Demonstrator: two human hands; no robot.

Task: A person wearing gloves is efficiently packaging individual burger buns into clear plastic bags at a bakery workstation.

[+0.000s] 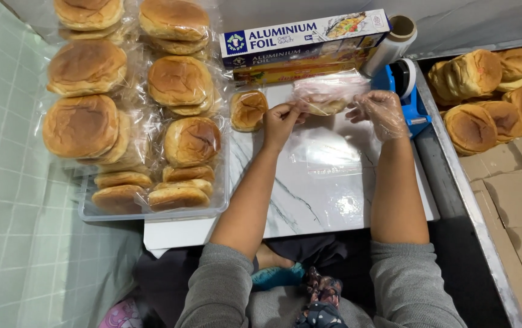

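On the marble board (pixel 309 200), both hands (pixel 280 118) (pixel 377 109) pinch a wrapped bun (pixel 327 97) (seemingly in clingfilm), foil boxes (pixel 303 45) just behind.

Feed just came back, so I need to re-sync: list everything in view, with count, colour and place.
bagged bun: one, pale brown in clear plastic, held between both hands
bare bun: one, golden, on the marble board
wrapped buns: many, brown, clear tray at left
loose buns: many, brown, box at right
foil boxes: stacked, blue and white, board's far edge
tape dispenser: one, blue
left hand: bare
right hand: clear glove
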